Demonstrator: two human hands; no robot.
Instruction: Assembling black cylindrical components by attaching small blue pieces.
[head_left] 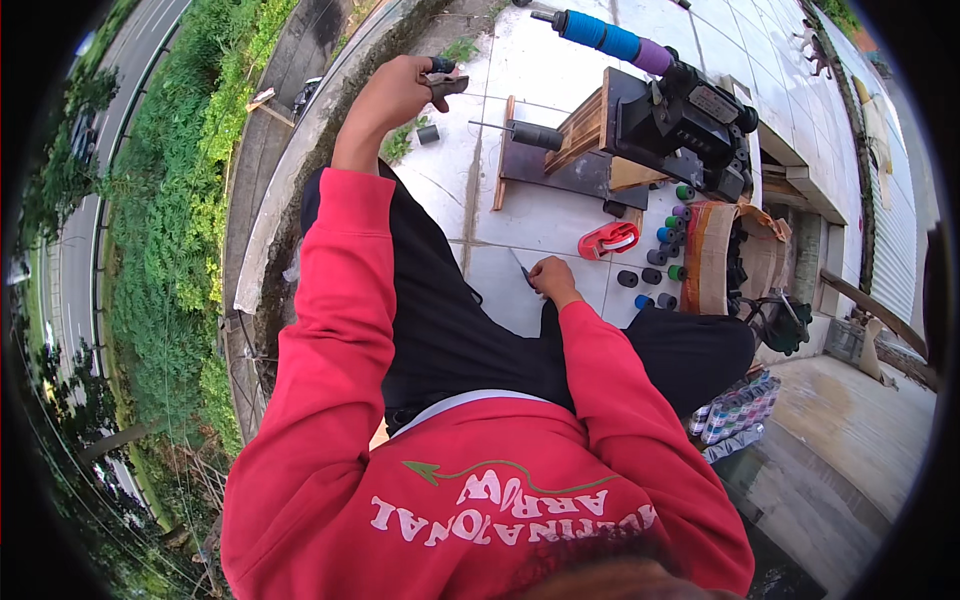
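Observation:
My left hand (395, 97) is raised at the upper left, above the tiled floor beside the low wall. Its fingers are pinched together, with dark wrapping or material around their tips; what they hold is too small to make out. Low in front of my lap, my right hand (553, 278) grips a small knife (521, 266), its thin blade pointing up and to the left. A red tape dispenser (608, 240) lies just beyond the right hand. On the tiles below my left hand sits a short dark grey roll (428, 134).
A black machine (690, 110) on a wooden stand carries blue and purple rolls (605, 37) on its shaft. Several small coloured rolls (668, 250) stand beside a woven sack (712, 250). Wrapped rolls (740, 405) lie by my right knee. A concrete wall edge (265, 240) borders the left.

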